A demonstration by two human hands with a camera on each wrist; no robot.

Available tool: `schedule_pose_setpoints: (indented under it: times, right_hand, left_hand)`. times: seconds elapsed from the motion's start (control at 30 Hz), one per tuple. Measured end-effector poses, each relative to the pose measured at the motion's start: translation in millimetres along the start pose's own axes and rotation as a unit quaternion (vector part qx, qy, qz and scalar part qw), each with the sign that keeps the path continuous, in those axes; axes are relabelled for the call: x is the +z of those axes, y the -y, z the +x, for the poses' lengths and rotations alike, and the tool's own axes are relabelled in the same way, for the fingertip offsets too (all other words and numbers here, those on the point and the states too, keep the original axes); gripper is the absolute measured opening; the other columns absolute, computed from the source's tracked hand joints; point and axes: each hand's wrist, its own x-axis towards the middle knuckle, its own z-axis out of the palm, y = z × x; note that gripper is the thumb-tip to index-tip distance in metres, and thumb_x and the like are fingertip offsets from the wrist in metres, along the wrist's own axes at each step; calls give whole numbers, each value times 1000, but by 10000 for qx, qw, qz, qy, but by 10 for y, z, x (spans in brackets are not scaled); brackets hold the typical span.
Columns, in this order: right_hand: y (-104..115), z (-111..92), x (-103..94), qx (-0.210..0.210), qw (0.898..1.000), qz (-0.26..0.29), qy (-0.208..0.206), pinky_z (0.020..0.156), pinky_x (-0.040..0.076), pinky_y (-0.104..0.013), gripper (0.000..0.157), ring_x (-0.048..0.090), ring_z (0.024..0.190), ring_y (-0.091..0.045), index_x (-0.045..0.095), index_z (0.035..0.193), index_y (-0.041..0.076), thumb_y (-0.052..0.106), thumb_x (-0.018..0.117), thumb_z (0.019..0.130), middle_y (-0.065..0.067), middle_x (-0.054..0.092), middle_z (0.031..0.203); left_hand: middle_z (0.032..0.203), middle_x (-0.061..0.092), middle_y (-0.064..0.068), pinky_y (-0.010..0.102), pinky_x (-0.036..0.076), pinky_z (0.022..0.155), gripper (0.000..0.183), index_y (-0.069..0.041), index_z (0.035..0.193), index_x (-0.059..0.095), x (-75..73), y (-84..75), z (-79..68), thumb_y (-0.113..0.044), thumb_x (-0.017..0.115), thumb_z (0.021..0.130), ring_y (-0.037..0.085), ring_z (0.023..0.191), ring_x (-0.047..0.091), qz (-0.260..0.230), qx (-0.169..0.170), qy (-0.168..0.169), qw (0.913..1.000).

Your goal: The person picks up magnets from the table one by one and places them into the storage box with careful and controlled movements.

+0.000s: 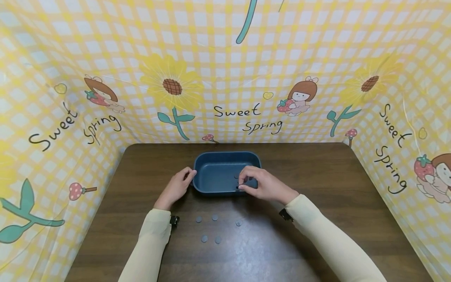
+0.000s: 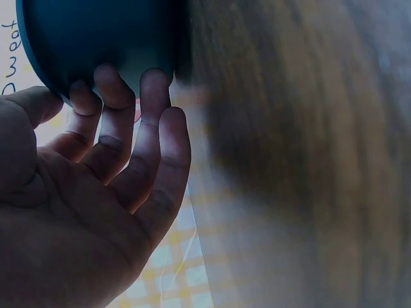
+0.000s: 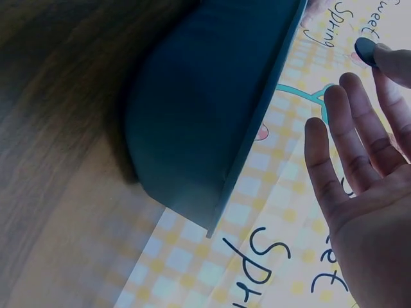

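Note:
A dark blue rectangular box (image 1: pixel 215 191) with rounded corners stands on the table. At its left end is my left hand (image 1: pixel 177 185); in the left wrist view the thumb is at the rim and curled fingers (image 2: pixel 115 90) touch the outer wall. Over the box's right front part, my right hand (image 1: pixel 262 184) pinches a small dark round disc (image 3: pixel 365 51) between thumb and index finger. The other fingers are spread apart in the right wrist view. One disc (image 1: pixel 236 176) lies inside the box, partly hidden near the right hand.
Several small grey discs, among them a front one (image 1: pixel 217 239) and a right one (image 1: pixel 238 223), lie apart on the brown wooden table (image 1: pixel 303 243), nearer than the box. A yellow checked cloth (image 1: pixel 225 70) hangs behind the table and along both sides.

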Motion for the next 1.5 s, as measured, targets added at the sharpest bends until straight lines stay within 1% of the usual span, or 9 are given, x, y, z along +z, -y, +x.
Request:
schedule_pose_setpoints:
  times: [0.13,0.27,0.57,0.7,0.87,1.0,1.13,1.37,1.5]
  right_hand:
    - [-22,61,4,44,9999,126,46,91,58,-50,15,65,101,-23,65,106,20,15,78,101,9,64,111]
    - [-52,119,5,123,9998,138,61,91,58,-51,16,64,101,-24,64,106,20,17,79,101,9,64,110]
    - [-131,232,17,206,9997,85,74,89,58,-46,13,65,99,-23,66,106,20,21,78,102,8,65,107]
    - [-155,287,27,322,9994,4,100,89,58,-44,12,64,96,-16,65,106,22,21,77,103,8,64,106]
    - [-173,348,55,501,9985,-136,163,88,57,-37,10,61,95,-8,65,105,22,22,75,104,8,63,107]
    - [-226,376,96,608,9977,-230,176,89,56,-34,10,63,96,-12,65,105,22,21,76,104,8,63,107]
    - [-295,398,134,703,9969,-300,203,90,56,-35,11,65,98,-18,65,103,22,22,76,103,7,64,106]
    - [-346,451,170,921,9943,-407,336,90,55,-38,11,64,99,-18,66,103,21,22,77,103,5,65,106]
    - [-372,477,196,1014,9931,-413,427,88,55,-36,11,64,96,-18,67,103,20,21,77,103,4,66,104]
  left_hand:
    - [81,47,5,39,39,73,37,-12,102,56,8,3,7,-44,44,117,23,72,47,22,-10,-19,10000]
    - [81,48,5,39,39,74,38,-12,103,56,7,6,14,-45,44,117,23,74,48,69,-3,-59,10000]
    - [85,52,7,40,40,76,41,-11,103,58,-1,8,20,-47,44,116,23,77,50,65,26,-69,10000]
    - [86,53,7,39,40,76,39,-11,103,58,-6,3,25,-45,44,117,22,78,51,49,32,-69,10000]
    - [83,50,6,39,40,75,38,-11,103,58,-8,1,17,-44,44,117,23,75,49,33,33,-47,10000]
    - [83,50,5,40,40,75,38,-12,102,57,-3,0,13,-45,45,117,23,75,50,48,12,-25,10000]
    - [83,50,5,40,40,75,37,-12,102,57,-2,2,14,-45,45,117,24,75,50,4,-5,-37,10000]
    - [84,50,5,40,40,75,37,-12,103,57,-3,-1,20,-45,45,117,24,76,50,-26,-21,-36,10000]
    - [84,51,5,40,40,75,38,-12,103,57,2,8,22,-45,45,117,24,77,50,7,-12,-37,10000]
